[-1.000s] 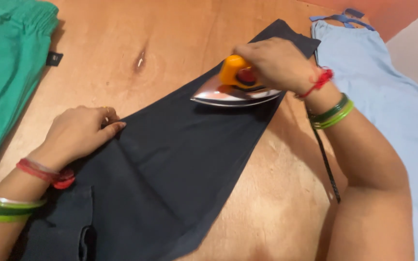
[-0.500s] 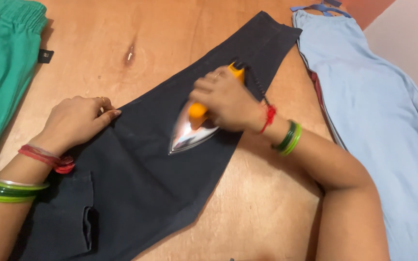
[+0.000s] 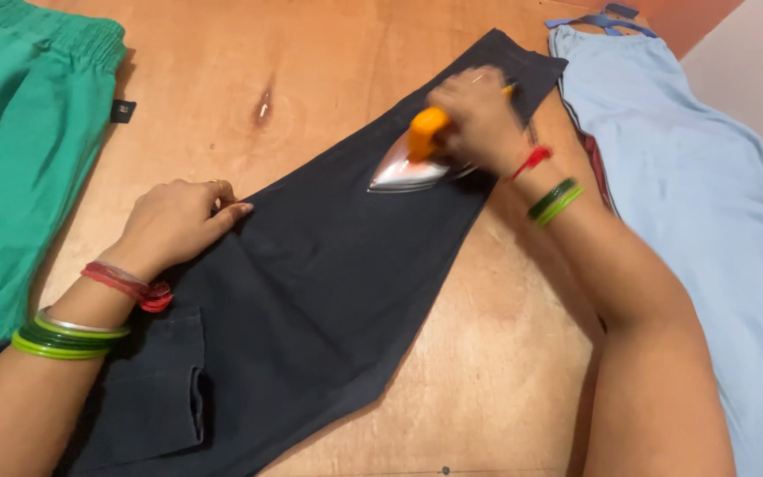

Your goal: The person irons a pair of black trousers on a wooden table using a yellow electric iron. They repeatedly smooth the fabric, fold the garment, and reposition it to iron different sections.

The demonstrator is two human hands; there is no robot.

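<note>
A dark navy trouser leg (image 3: 311, 291) lies diagonally across a wooden table (image 3: 328, 79). My right hand (image 3: 479, 119) grips the orange handle of a clothes iron (image 3: 408, 163), whose shiny soleplate rests on the upper part of the leg, near the hem. My left hand (image 3: 174, 221) presses flat on the fabric's left edge, fingers closed together, pinning it to the table. A back pocket (image 3: 156, 389) shows near the bottom left.
A green garment (image 3: 19, 150) with an elastic waistband lies along the left side. A light blue garment (image 3: 708, 203) lies along the right, beside my right forearm. A thin dark cord (image 3: 598, 172) runs between the blue garment and my arm.
The iron slid down the leg toward the middle, then back up toward the hem end. My left hand stayed pressed on the fabric's edge.
</note>
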